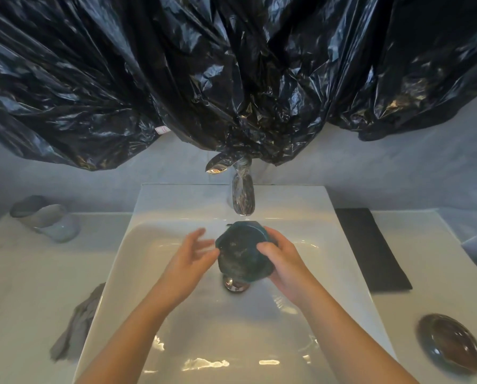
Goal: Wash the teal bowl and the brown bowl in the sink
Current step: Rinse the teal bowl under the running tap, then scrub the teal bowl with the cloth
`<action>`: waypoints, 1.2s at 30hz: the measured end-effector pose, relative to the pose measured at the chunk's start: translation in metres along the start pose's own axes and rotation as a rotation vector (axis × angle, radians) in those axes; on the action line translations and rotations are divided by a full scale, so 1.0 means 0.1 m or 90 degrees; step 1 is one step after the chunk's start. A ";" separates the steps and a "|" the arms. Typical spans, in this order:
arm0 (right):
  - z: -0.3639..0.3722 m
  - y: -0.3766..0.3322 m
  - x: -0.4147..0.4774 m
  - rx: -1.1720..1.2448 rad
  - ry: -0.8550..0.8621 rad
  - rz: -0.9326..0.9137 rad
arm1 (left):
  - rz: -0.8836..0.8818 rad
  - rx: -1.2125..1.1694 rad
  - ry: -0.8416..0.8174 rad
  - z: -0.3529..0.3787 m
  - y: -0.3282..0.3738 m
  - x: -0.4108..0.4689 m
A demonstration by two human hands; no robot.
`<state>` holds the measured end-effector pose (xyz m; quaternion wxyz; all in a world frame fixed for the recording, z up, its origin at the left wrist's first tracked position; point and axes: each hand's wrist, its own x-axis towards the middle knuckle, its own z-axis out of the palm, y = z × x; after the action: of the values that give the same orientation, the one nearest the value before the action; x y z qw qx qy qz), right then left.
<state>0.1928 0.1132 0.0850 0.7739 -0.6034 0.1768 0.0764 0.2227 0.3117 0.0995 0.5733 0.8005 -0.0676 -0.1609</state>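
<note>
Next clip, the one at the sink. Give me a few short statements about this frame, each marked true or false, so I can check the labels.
1. The right hand grips the teal bowl over the sink. True.
2. The brown bowl sits inside the sink. False: it rests on the counter to the right of the sink.
3. The left hand is open, fingers spread, beside the teal bowl. True.
4. The grey cloth lies on the right side of the counter. False: it lies on the left, by the sink's edge; the black mat is on the right.
5. Black plastic sheeting hangs above the tap. True.
</note>
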 end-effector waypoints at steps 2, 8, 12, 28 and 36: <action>0.00 0.02 -0.06 -0.091 -0.020 -0.044 | -0.051 -0.046 -0.140 0.00 -0.05 0.00; -0.03 -0.03 -0.26 -0.295 -0.103 -0.154 | 0.054 0.089 -0.123 0.02 -0.03 0.05; -0.09 -0.03 -0.33 -0.588 -0.132 -0.243 | 0.204 0.267 -0.019 0.03 -0.11 -0.04; 0.04 -0.11 -0.46 -0.777 -0.035 -0.789 | 0.708 0.563 0.190 -0.24 0.08 -0.23; 0.11 -0.16 -0.49 -0.616 -0.080 -0.333 | 0.302 0.314 -0.008 -0.25 0.19 -0.24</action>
<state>0.1551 0.1246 0.1201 0.4108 -0.9081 -0.0810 -0.0101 0.2097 0.3354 0.1290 0.3835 0.8760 -0.2923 -0.0068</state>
